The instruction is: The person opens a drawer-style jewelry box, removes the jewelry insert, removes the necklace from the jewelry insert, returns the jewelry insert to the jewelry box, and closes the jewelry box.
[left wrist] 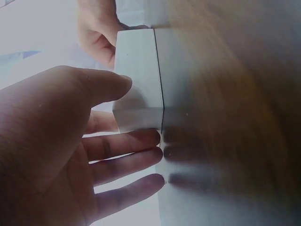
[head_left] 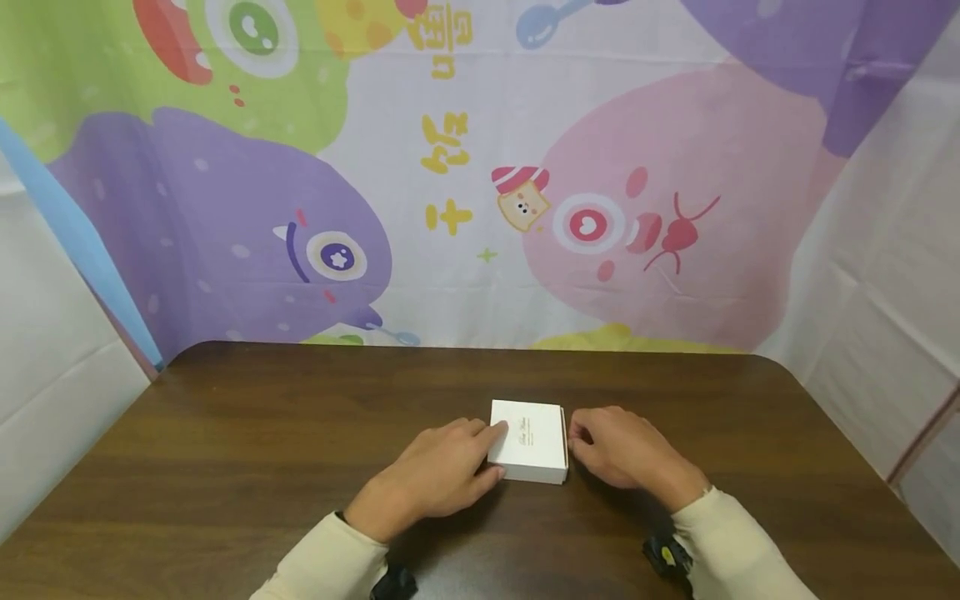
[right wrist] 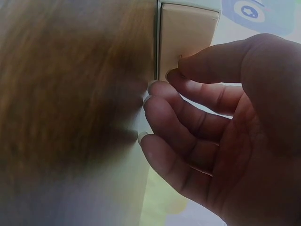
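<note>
A small flat white box [head_left: 528, 454] with fine printed lettering lies on the brown wooden table. My left hand [head_left: 438, 471] holds its left end, the index finger on the top and the thumb on the near side. In the left wrist view the other fingers of the left hand [left wrist: 124, 150] are spread beside the box's corner, tips at the table. At the right end, thumb and index finger of my right hand [head_left: 618, 446] pinch together. In the right wrist view a thin pull loop [right wrist: 180, 59] shows at those fingertips, against the box's peach-coloured end panel [right wrist: 188, 33].
The dark wooden table [head_left: 262, 433] extends around the box on every side. Behind it hangs a cloth [head_left: 457, 292] printed with cartoon monsters, and pale panels [head_left: 885, 275] stand at the sides. Each wrist carries a small black device [head_left: 666, 554].
</note>
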Tool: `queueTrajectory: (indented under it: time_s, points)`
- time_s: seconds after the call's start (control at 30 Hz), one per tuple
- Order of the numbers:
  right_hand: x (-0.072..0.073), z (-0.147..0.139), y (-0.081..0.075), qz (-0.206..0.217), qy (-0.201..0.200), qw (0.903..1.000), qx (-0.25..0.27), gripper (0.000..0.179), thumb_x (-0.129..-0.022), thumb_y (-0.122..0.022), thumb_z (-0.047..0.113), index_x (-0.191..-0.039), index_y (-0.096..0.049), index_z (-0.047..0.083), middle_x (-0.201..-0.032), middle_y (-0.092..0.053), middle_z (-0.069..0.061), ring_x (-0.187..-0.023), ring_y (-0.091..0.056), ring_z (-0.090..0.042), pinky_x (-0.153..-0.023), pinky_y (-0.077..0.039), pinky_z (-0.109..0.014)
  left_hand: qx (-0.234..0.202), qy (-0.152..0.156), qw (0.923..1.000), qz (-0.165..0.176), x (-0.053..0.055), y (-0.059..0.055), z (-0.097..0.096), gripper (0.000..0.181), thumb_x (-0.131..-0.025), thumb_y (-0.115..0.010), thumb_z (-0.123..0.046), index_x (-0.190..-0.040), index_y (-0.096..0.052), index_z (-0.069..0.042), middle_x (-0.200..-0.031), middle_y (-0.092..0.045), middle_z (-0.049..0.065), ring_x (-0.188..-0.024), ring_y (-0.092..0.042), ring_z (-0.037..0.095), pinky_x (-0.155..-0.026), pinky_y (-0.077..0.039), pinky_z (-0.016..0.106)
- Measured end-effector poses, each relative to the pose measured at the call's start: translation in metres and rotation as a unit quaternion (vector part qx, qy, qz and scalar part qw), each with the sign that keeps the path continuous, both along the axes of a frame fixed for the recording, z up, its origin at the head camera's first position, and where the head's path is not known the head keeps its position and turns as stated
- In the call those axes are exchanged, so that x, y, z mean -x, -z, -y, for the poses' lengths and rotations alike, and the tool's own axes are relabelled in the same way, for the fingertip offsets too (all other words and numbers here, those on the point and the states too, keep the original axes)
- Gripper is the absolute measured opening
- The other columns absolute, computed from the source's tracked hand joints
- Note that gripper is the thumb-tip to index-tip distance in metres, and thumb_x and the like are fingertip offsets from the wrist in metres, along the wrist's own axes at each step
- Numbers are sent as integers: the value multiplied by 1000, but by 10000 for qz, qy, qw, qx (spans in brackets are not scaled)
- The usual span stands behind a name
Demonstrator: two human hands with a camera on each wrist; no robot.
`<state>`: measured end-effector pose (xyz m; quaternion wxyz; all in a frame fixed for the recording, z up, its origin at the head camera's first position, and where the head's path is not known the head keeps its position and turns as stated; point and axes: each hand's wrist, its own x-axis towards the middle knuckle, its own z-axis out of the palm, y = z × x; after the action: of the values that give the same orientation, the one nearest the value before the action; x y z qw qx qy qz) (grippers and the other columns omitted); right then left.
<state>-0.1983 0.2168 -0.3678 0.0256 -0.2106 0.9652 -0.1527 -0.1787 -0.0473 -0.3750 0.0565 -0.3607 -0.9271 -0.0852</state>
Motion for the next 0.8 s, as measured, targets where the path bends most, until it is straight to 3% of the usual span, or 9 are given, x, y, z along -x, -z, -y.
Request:
queueTrajectory:
  time_s: [0.8]
  points:
    - [-1,1,-1,-44,252,9996,-124,15,-91,-59,20,-77,-57,24,-72,-54,11,-66,-51,-12,-59,-42,-35,18,64,9999,-95,1,2,0,53,-99,-61,-36,-141,-55,-5,-116,-66,7,-105,-62,22,-84,-53,39]
